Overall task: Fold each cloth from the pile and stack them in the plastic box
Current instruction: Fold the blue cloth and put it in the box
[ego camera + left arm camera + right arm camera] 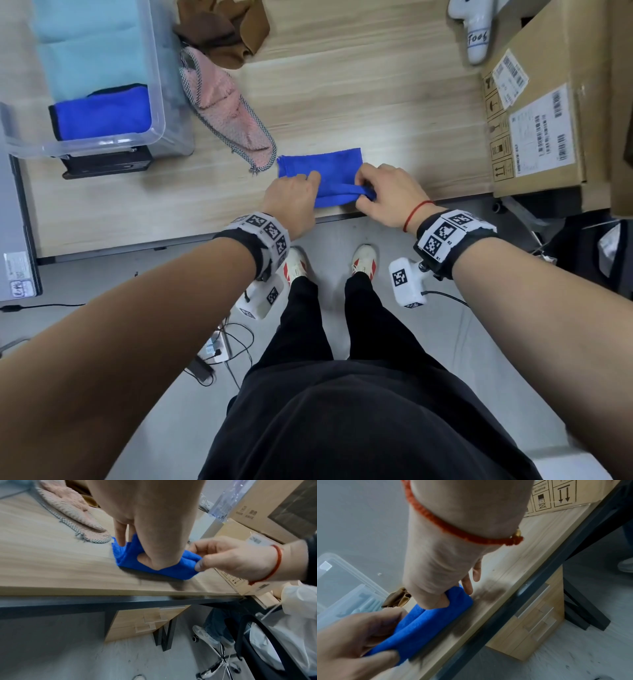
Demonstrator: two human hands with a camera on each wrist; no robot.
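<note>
The blue cloth (322, 171) is partly covered by both hands, and the plastic box (156, 68) is cut off at the head view's edge.

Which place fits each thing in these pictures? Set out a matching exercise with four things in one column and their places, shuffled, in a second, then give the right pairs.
Things
1. blue cloth
2. pink cloth
3. brown cloth
4. cardboard box

Places
A. at the far edge of the table, beyond the pink cloth
B. at the table's right end
C. at the near edge, gripped by the left hand and the right hand
D. beside the plastic box, crumpled

Pairs: 1-C, 2-D, 3-A, 4-B
</note>
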